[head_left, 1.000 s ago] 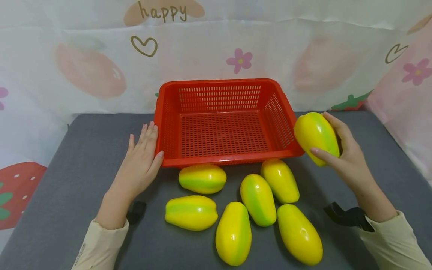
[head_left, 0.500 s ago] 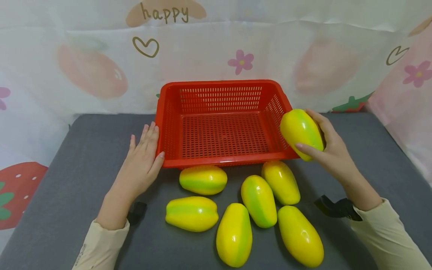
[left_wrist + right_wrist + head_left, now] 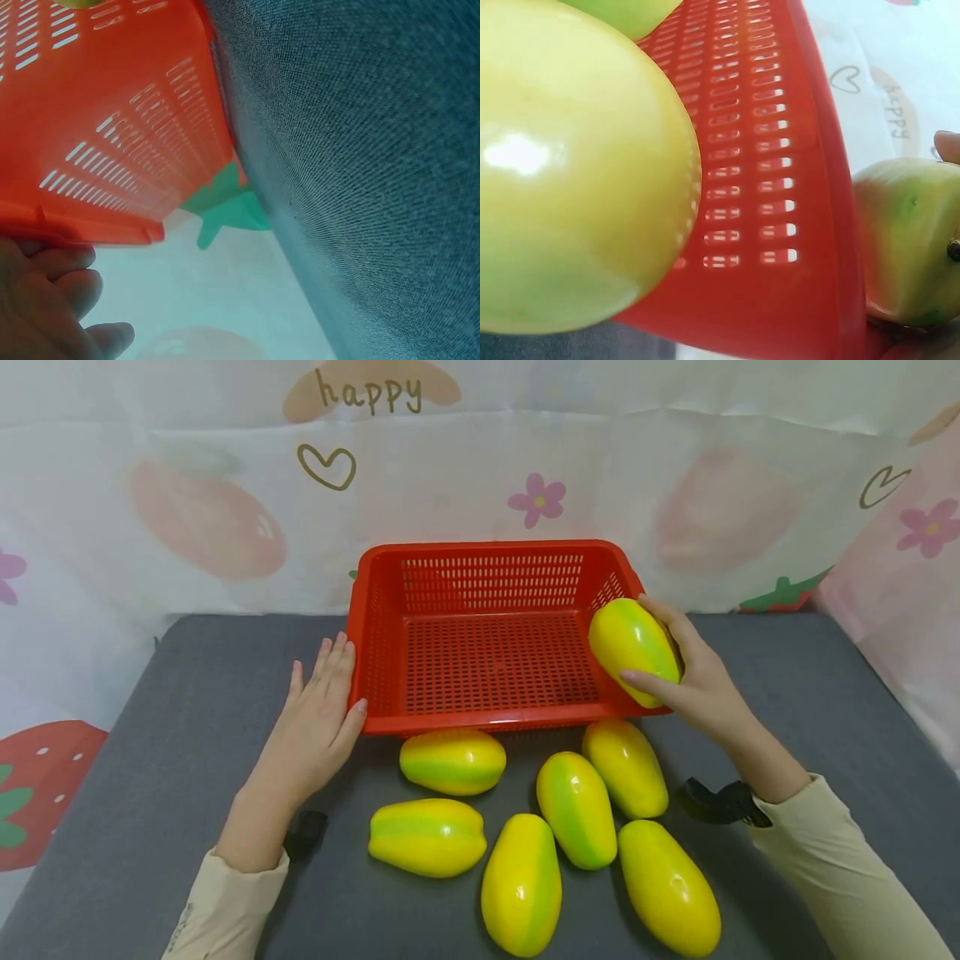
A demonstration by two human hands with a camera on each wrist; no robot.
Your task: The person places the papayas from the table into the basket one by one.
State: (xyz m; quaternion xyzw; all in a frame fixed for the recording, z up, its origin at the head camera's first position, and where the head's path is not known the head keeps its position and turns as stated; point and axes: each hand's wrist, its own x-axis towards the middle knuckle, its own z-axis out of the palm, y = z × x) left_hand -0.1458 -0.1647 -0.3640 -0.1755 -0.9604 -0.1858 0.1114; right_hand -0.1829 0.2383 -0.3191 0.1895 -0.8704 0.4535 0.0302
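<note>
In the head view, my right hand [image 3: 708,689] grips a yellow-green papaya [image 3: 628,643], thumb on the near side and fingers at the far side. It hangs over the right end of a red slotted plastic basket [image 3: 480,722]. The right wrist view has this papaya [image 3: 915,240] at the basket's rim [image 3: 840,210], with only a fingertip showing. Flat against the basket's left side rests my left hand [image 3: 307,727], its fingers extended. In the left wrist view, that hand's fingers [image 3: 75,289] lie by the basket's edge [image 3: 82,232].
Several more papayas lie before the basket on the grey cloth, among them one [image 3: 453,762] close to its front wall and one [image 3: 670,887] at front right. A printed curtain [image 3: 450,468] hangs behind. Black wrist straps [image 3: 723,802] show by the sleeves.
My right hand has carried the papaya leftward, from outside the basket's right side to above its right end. The left hand stays in place against the basket.
</note>
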